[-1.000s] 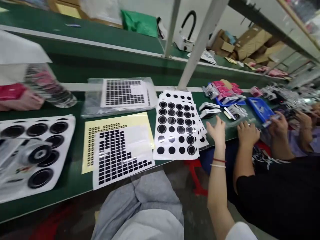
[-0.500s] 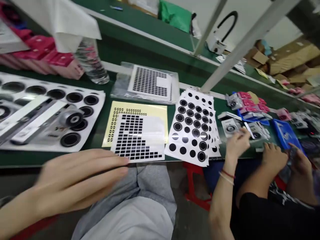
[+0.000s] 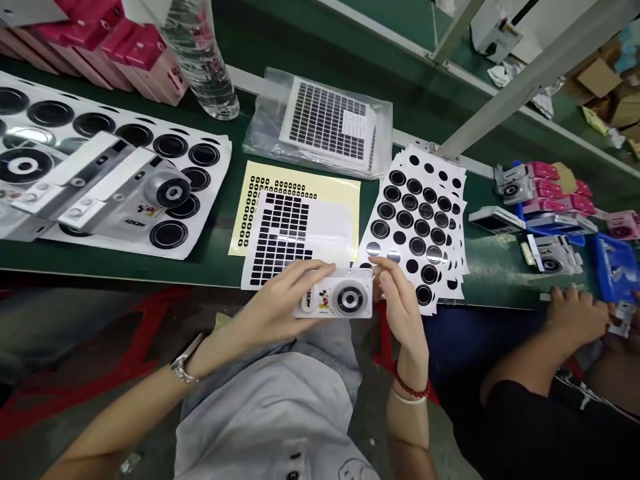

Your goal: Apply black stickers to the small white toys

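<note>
The left hand [image 3: 287,298] covers one end of the silver camera [image 3: 324,303] and part of the lower edge of the black-rectangle sheet [image 3: 280,237]. The frame's top crops the bottle [image 3: 203,60], its right side a blue tray [image 3: 611,259]; the white label's [image 3: 356,124] print is illegibly small.

Silver camera [image 3: 336,300], lens toward the viewer, held at one end by the left-hand grip [image 3: 280,300]. Right-hand grip [image 3: 401,310] stands at the opposite end; contact unclear. On the desk [image 3: 205,270]: a black-rectangle sheet [image 3: 287,233] overlapping a yellow sheet [image 3: 333,189]; disc sheets [image 3: 410,223] fanned to the right; further silver cameras [image 3: 120,190] at left, resting on large-disc sheets [image 3: 205,157].
</note>
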Demonstrator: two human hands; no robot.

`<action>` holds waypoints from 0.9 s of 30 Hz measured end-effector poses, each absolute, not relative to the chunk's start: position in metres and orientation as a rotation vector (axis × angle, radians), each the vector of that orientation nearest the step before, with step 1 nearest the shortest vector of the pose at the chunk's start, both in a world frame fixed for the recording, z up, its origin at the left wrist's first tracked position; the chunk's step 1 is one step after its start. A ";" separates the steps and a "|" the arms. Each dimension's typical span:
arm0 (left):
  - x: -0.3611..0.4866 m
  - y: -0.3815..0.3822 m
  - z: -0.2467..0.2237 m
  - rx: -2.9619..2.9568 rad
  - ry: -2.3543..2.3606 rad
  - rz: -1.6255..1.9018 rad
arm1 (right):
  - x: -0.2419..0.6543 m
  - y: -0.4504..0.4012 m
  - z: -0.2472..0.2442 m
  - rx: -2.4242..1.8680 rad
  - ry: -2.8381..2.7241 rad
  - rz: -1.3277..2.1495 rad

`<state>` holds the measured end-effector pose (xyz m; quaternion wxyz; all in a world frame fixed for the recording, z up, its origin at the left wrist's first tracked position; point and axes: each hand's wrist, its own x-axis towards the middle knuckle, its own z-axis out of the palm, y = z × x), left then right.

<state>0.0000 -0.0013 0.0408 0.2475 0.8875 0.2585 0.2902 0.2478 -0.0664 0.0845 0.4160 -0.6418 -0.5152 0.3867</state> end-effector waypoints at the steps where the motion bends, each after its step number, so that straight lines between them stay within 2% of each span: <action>1: -0.007 0.001 0.035 2.411 0.707 0.772 | 0.250 -0.060 0.082 -1.649 -1.278 0.904; 5: -0.029 0.001 0.020 2.452 0.628 0.639 | 0.244 -0.034 0.072 -1.705 -1.466 0.668; 12: -0.032 -0.008 0.016 2.422 0.643 0.596 | 0.197 -0.001 0.060 -1.731 -1.925 0.787; 27: -0.029 -0.009 0.016 2.378 0.667 0.592 | 0.164 0.006 0.052 -2.062 -1.749 0.701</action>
